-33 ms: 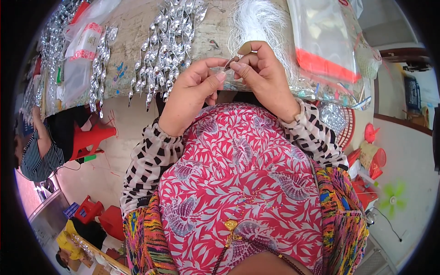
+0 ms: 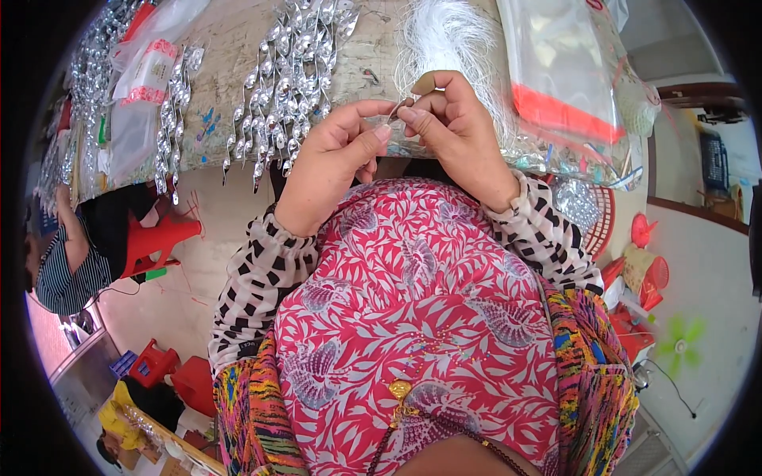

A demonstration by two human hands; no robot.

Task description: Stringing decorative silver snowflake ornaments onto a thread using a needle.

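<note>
My left hand [image 2: 329, 163] and my right hand [image 2: 460, 139] are raised close together at the near edge of the table. Both pinch thumb against fingers on a thin thread [image 2: 393, 112], which spans the small gap between the fingertips. Its ends are hidden by my fingers. A bundle of loose white threads [image 2: 448, 40] lies on the table just beyond my right hand. To the left of my left hand, strands of shiny silver teardrop-shaped beads [image 2: 290, 71] hang over the table edge.
Clear plastic bags with a red band [image 2: 563, 111] lie on the table [image 2: 218, 83] at right. More silver strands [image 2: 171, 131] hang at left, near a person in a striped top [image 2: 67, 274] by a red stool [image 2: 163, 238]. A red basket [image 2: 601, 218] stands below the table's right end.
</note>
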